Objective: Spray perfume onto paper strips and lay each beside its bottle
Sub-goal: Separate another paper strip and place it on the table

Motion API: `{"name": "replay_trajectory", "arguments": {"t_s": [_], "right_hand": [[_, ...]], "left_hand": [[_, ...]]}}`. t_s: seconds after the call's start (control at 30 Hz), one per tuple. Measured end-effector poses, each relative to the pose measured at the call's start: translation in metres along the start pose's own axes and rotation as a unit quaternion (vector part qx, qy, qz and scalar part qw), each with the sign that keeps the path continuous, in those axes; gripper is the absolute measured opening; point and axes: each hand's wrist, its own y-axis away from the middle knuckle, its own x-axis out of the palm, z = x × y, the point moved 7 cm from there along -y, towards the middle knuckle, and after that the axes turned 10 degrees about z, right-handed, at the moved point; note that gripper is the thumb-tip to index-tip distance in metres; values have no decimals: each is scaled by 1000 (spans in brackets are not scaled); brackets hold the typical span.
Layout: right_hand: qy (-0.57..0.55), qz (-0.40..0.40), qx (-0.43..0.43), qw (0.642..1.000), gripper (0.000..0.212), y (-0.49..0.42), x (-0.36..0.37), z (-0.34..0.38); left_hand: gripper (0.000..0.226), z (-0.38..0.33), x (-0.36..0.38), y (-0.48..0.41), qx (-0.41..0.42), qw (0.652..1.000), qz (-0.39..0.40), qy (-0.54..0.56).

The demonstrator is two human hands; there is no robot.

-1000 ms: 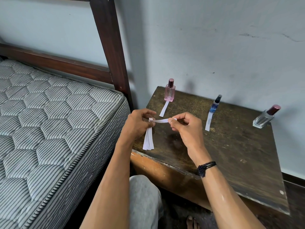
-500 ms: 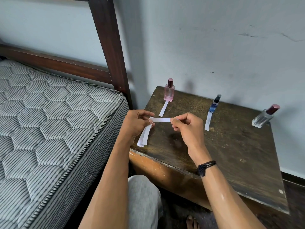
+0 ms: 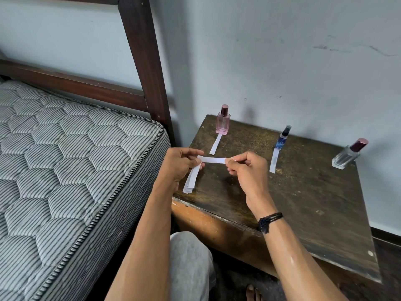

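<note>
Strip (image 3: 213, 160) is stretching level between both hands, beside the mattress (image 3: 65, 159) and above the table (image 3: 303, 203). Left hand (image 3: 181, 164) is clamping the bundle (image 3: 191, 179) of spare strips, which is hanging below the curled fingers; the strip's left end is touching its thumb. Right hand (image 3: 247, 170) is pinching the right end between thumb and forefinger. Pink bottle (image 3: 222, 123), blue bottle (image 3: 282, 140) and clear bottle (image 3: 349, 154) are standing at the rear. Second strip (image 3: 216, 144) is touching the pink bottle, and third strip (image 3: 273, 160) is lying just before the blue bottle.
</note>
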Motion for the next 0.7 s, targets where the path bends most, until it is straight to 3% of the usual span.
{"name": "replay_trajectory", "arguments": {"t_s": [0.7], "right_hand": [[-3,-18,8,1000,10,0,0,-1]], "left_hand": [[25,5,-1,0,-24,999,-6,25]]}}
